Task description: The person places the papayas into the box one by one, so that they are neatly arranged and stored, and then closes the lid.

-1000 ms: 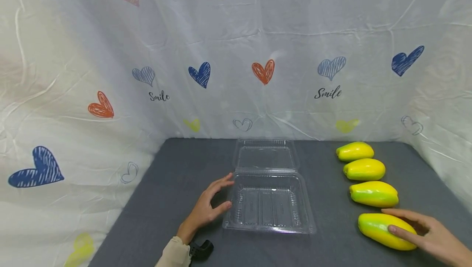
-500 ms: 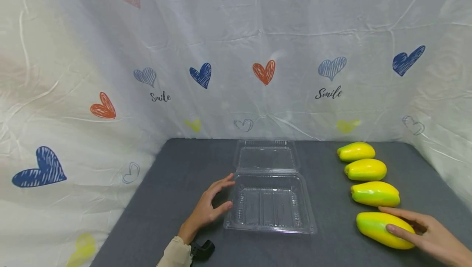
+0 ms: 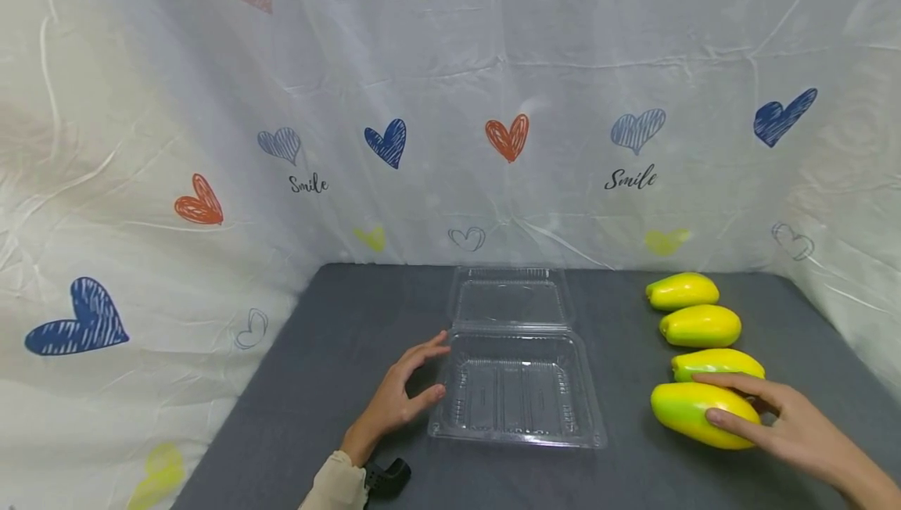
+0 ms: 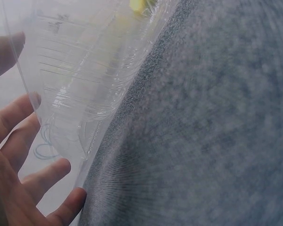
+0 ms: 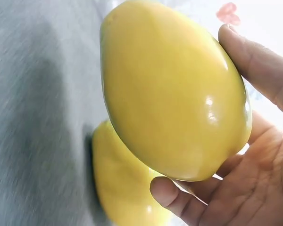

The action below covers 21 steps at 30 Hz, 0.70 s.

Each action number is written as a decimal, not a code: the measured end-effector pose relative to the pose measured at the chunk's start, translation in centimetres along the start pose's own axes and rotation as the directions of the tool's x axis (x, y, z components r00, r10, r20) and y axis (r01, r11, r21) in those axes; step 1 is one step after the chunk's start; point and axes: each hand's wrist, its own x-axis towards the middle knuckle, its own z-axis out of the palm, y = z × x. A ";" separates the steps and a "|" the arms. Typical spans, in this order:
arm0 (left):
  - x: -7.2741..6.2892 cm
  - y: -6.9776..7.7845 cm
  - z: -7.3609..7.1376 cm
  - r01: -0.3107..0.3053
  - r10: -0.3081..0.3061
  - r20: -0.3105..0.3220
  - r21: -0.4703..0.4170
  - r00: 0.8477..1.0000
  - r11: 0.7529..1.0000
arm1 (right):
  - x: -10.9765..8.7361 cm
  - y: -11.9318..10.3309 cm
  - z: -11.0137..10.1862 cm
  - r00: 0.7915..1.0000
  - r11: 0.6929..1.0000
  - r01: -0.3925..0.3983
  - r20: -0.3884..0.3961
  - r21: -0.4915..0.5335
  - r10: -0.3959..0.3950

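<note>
My right hand (image 3: 788, 420) grips a yellow-green papaya (image 3: 683, 412), thumb on the near side and fingers over the far side. In the right wrist view this papaya (image 5: 174, 89) is up off the grey cloth, with another papaya (image 5: 125, 179) behind it. A clear plastic clamshell container (image 3: 514, 443) lies in the middle with its lid folded back. At its left wall is my left hand (image 3: 394, 396), fingers spread and relaxed. The left wrist view shows those fingertips (image 4: 61, 165) right at the container's side (image 4: 80, 89).
Three more papayas, a near one (image 3: 718, 364), a middle one (image 3: 700, 326) and a far one (image 3: 683, 291), lie in a column on the right of the grey table (image 3: 338, 322). A white curtain (image 3: 436, 205) printed with hearts hangs behind and at the sides.
The right hand has lifted the nearest papaya and moved it left and away from me, so it now partly covers the one behind it. The left hand and container stay in place.
</note>
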 end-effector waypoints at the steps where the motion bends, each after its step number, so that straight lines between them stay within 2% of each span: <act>1: 0.0 0.0 0.0 0.000 0.000 0.000 0.000 1.000 1.000 | 0.2 -0.3 0.1 0.999 0.999 0.034 -0.023 0.016 -0.034; 4: 0.0 0.0 0.1 0.003 -0.003 0.000 0.001 1.000 1.000 | 0.8 -1.3 0.4 0.990 0.990 0.126 -0.074 0.063 -0.121; 7: 0.0 0.0 0.1 0.006 -0.006 0.002 0.000 1.000 1.000 | 1.5 -2.3 0.7 0.980 0.978 0.182 -0.093 0.099 -0.173; 14: 0.0 0.3 -0.2 -0.009 0.009 0.005 0.003 1.000 1.000 | 3.2 -4.2 1.8 0.983 0.976 0.180 -0.065 0.123 -0.173; 21: -0.1 0.2 -0.1 0.003 -0.003 0.011 0.007 1.000 1.000 | 3.9 -5.2 2.4 0.983 0.977 0.179 -0.072 0.118 -0.171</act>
